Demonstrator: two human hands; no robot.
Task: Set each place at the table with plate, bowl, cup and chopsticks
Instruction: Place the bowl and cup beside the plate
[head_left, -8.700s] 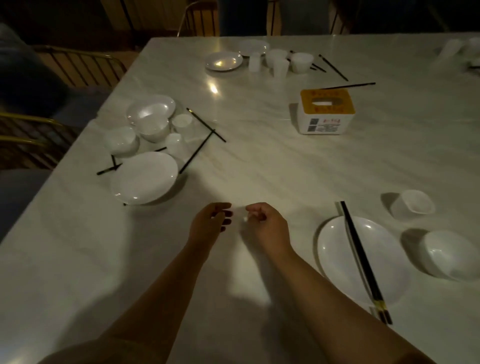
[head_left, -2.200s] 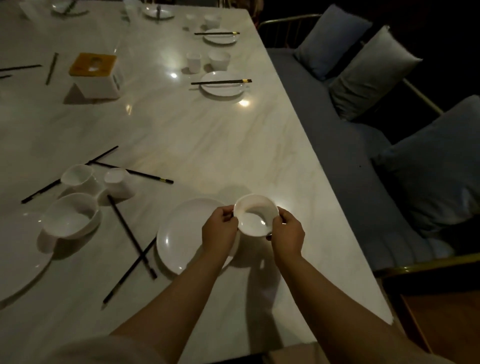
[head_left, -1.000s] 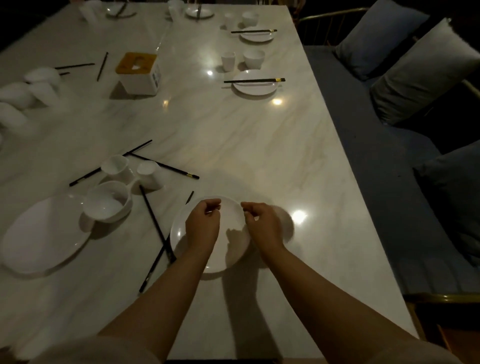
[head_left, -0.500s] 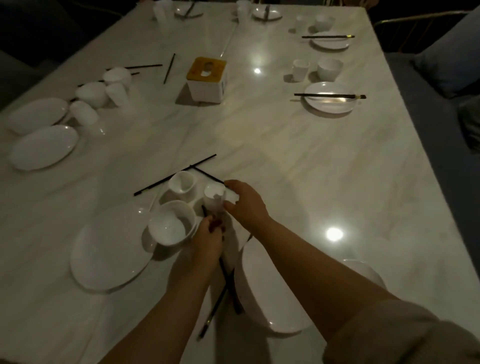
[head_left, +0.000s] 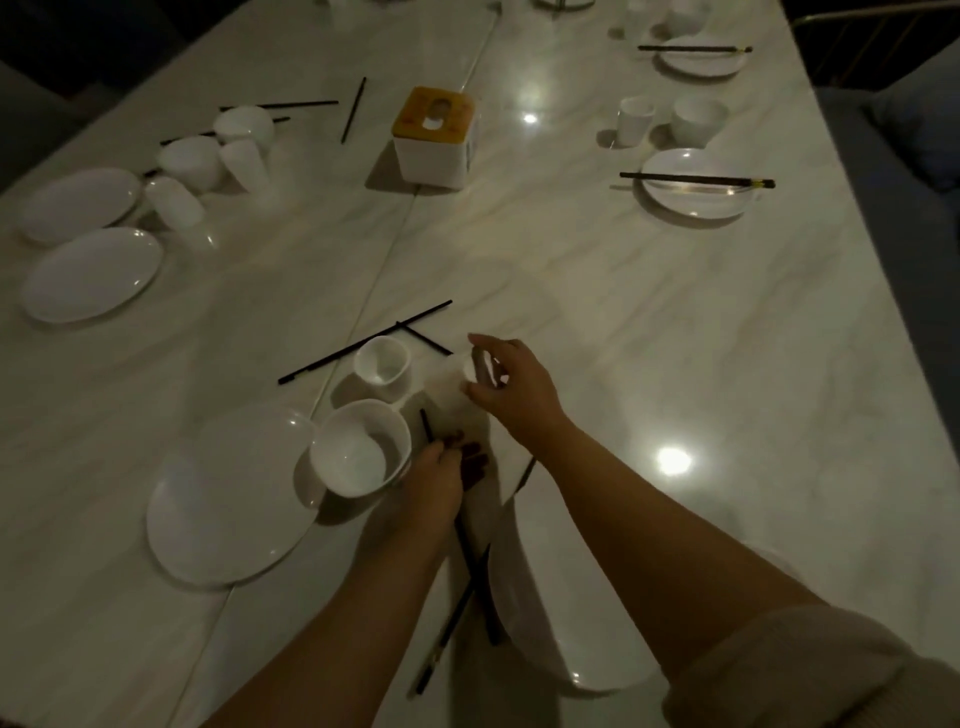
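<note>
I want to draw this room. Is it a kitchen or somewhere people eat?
Probably a restaurant dining room, or another place set for many diners. One long marble-look table holds several sets of white plates, such as the plate with chopsticks laid across it, and a tissue box stands mid-table.
</note>
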